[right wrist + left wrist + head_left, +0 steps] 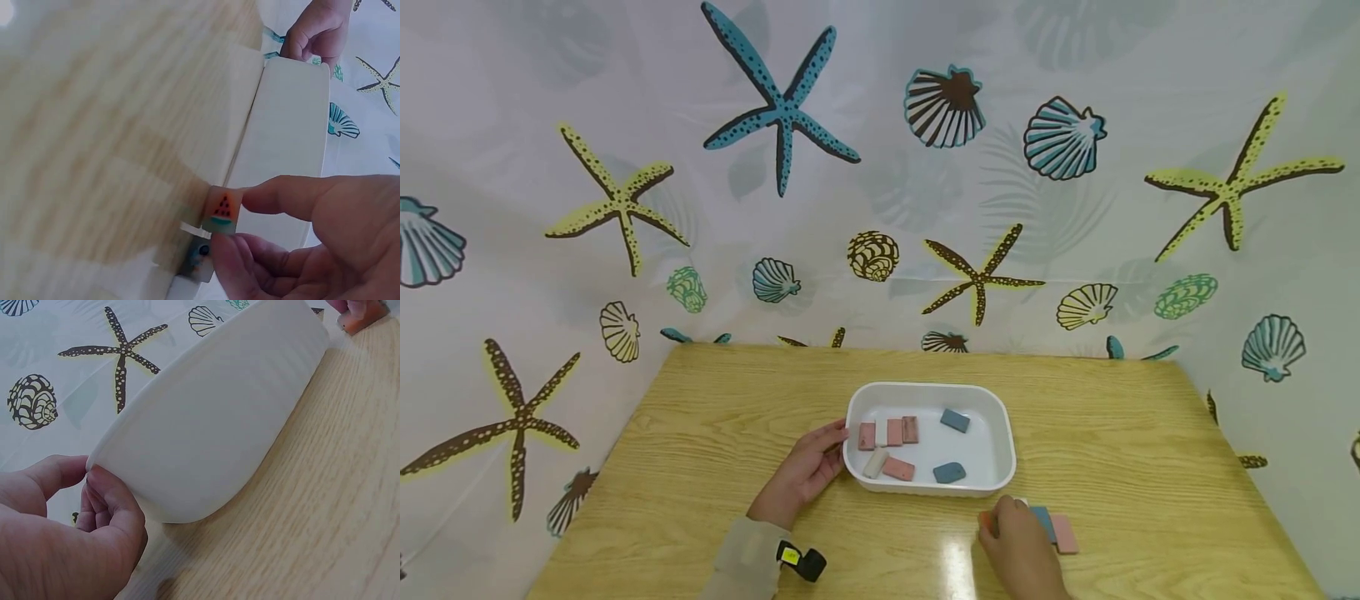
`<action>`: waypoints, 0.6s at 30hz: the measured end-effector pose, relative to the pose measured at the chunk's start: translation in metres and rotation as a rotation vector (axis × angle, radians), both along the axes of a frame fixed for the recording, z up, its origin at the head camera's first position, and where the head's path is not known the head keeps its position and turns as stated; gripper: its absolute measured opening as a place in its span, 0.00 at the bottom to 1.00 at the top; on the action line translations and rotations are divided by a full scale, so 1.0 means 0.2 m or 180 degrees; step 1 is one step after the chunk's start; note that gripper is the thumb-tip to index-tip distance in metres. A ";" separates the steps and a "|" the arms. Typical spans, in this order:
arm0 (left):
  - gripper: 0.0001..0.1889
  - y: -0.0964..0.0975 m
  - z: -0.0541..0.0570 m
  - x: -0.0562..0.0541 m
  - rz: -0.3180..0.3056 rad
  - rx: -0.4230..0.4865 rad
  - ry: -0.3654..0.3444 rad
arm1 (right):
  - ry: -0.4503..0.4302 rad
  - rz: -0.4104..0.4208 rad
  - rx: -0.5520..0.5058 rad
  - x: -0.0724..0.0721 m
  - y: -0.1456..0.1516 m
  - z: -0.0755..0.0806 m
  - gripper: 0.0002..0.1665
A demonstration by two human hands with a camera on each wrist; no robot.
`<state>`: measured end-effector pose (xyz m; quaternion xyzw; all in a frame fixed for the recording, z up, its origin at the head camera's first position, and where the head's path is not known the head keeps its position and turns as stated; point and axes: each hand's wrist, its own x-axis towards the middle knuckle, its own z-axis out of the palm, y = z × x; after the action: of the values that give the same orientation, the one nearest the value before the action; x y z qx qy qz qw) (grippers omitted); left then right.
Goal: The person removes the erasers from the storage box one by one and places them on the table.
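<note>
My left hand (pixel 811 471) pinches the left rim of a white plastic tray (pixel 929 490) between thumb and fingers. In the left wrist view, the tray's outer wall (pixel 206 419) stands just past that left hand (pixel 75 531). In front of the tray's right end, my right hand (pixel 1021 546) pinches a small eraser (pixel 222 209) with a watermelon slice printed on it; from the head view, only its orange edge (pixel 986 522) shows. Close beside it lie a blue eraser (pixel 1042 522), a pink eraser (pixel 1064 533) and a white one, partly hidden by the hand.
Several erasers lie in the tray: pink ones (pixel 898 469) and a pale one (pixel 876 462) on the left, a blue one (pixel 955 420) and another blue one (pixel 950 473) on the right. The wooden table (pixel 760 383) is bordered by a shell-print curtain (pixel 865 200).
</note>
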<state>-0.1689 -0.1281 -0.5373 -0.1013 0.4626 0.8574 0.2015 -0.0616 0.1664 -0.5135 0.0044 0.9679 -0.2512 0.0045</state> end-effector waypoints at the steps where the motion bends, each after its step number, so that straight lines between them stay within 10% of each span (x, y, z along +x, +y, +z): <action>1: 0.24 0.00 0.00 0.00 0.0002 0.0000 -0.0006 | 0.0042 -0.0002 0.0054 0.00 0.00 0.00 0.13; 7: 0.24 0.00 -0.01 0.00 0.0049 -0.0026 -0.0018 | 0.0119 0.0018 0.0125 0.01 -0.01 0.01 0.14; 18: 0.24 0.00 -0.01 0.00 0.0064 -0.0025 -0.0031 | -0.0537 0.0064 -0.0482 -0.02 0.06 0.09 0.14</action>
<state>-0.1693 -0.1279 -0.5389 -0.1109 0.4639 0.8571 0.1947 -0.0654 0.1786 -0.4959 0.0154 0.9424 -0.3222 0.0887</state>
